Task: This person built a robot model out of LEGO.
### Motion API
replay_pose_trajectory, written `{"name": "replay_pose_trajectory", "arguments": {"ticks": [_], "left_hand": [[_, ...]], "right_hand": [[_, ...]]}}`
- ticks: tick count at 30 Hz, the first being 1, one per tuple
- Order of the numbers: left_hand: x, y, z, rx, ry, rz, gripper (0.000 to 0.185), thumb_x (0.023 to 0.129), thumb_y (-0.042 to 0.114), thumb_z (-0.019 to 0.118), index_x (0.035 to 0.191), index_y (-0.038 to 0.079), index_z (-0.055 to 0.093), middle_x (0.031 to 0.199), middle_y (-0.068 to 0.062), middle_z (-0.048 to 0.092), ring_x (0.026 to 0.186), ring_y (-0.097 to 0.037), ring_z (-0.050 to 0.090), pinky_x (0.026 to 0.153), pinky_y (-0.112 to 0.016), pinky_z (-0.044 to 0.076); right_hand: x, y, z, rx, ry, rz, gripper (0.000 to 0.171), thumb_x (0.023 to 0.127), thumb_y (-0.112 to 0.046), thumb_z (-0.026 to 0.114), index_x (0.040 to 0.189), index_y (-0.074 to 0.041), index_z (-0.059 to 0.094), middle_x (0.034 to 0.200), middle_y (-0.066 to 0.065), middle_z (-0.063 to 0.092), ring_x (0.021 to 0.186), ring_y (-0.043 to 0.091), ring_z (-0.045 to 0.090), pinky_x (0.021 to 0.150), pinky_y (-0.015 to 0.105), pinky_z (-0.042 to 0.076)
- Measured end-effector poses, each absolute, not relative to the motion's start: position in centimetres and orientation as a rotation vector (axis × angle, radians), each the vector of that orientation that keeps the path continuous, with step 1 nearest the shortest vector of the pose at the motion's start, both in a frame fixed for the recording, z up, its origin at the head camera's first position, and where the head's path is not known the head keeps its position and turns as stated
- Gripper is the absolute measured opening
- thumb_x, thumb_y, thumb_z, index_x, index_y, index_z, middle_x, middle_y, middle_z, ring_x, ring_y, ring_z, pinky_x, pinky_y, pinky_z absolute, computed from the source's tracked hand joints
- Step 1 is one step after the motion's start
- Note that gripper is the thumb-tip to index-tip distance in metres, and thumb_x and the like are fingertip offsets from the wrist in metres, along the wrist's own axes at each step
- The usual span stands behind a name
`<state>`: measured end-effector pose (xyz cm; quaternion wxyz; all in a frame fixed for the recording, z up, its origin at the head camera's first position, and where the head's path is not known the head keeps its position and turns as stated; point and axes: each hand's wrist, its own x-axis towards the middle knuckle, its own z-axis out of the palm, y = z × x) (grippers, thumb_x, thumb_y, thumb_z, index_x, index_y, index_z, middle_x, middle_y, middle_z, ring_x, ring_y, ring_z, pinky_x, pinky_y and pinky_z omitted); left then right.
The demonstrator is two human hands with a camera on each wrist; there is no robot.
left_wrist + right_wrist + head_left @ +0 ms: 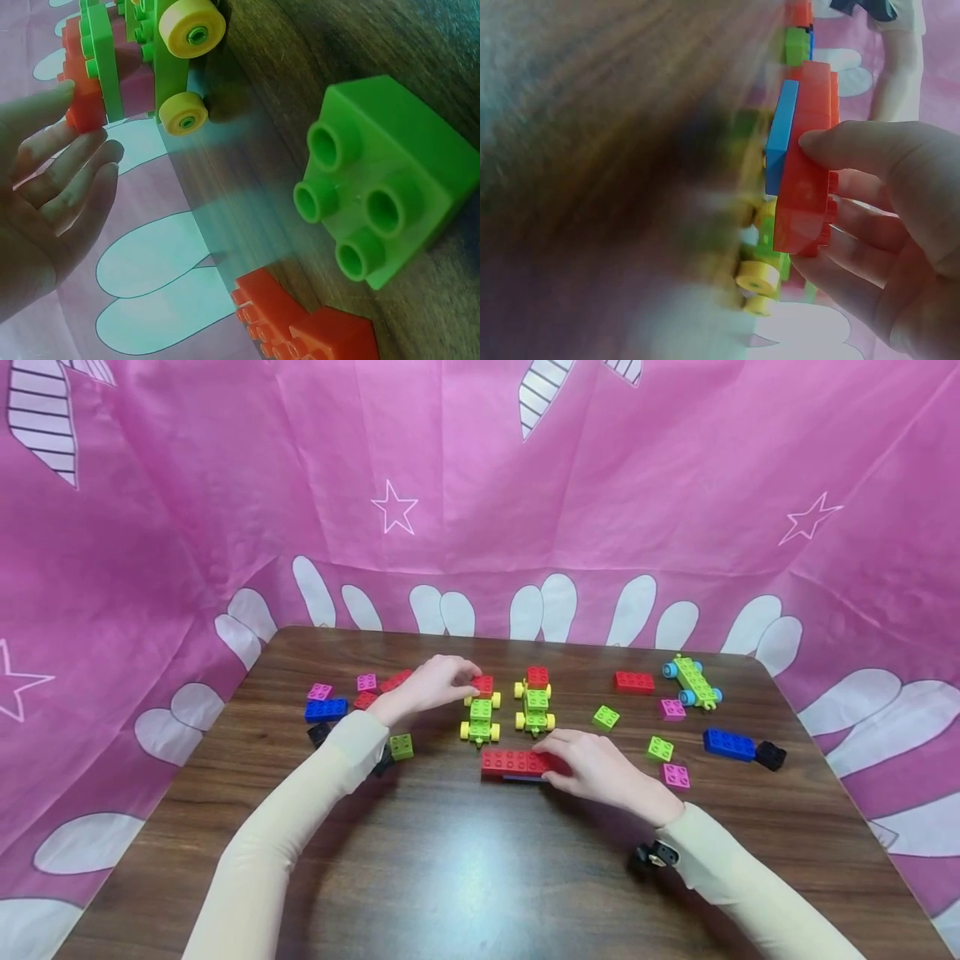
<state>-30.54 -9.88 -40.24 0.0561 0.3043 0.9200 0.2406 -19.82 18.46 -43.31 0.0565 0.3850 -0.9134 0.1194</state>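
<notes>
My left hand (468,681) reaches over the table (450,860) and pinches a small red brick (482,685) at the far end of a green car with yellow wheels (480,720). In the left wrist view the thumb and fingers (90,154) close on that red brick (79,97) beside the car (172,60). My right hand (555,760) grips the right end of a long red brick (517,762) with a blue piece under it. The right wrist view shows the fingers (870,150) curled round the red brick (806,172) and its blue piece (780,135).
A second green car (535,706) stands just right of the first. A green car with blue wheels (693,681), a red brick (633,682) and a blue brick (729,743) lie at the right. Loose green (401,746), pink (319,691) and blue (326,709) bricks lie left. Pink cloth surrounds the table.
</notes>
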Motion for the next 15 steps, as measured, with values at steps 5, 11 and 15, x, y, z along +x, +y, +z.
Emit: {"name": "replay_pose_trajectory", "arguments": {"ticks": [5,11,15], "left_hand": [[-30.5,-10.1,-40.5,0.919,2.766,0.789,0.039,0.093,0.019,0.068,0.128,0.002,0.064,0.124,-0.014,0.07,0.113,-0.026,0.068,0.101,-0.039,0.054],[-30.5,-10.3,-40.6,0.907,2.765,0.813,0.04,0.092,0.018,0.07,0.128,0.003,0.064,0.122,-0.013,0.071,0.113,-0.024,0.068,0.101,-0.039,0.054],[-30.5,-10.3,-40.7,0.896,2.78,0.83,0.039,0.091,0.02,0.072,0.126,0.005,0.065,0.12,-0.011,0.072,0.11,-0.023,0.069,0.099,-0.039,0.054]], "right_hand": [[-20.3,19.0,-41.9,1.108,-2.81,0.381,0.041,0.081,-0.029,0.081,0.117,-0.014,0.07,0.108,0.001,0.073,0.098,0.016,0.07,0.084,0.037,0.06],[-21.6,19.4,-40.2,1.081,-2.751,0.375,0.041,0.08,-0.028,0.082,0.117,-0.013,0.071,0.108,0.002,0.073,0.097,0.016,0.07,0.081,0.037,0.06],[-22.9,19.4,-39.0,1.077,-2.73,0.371,0.04,0.081,-0.026,0.082,0.116,-0.012,0.071,0.108,0.003,0.073,0.096,0.017,0.07,0.077,0.037,0.06]]}}
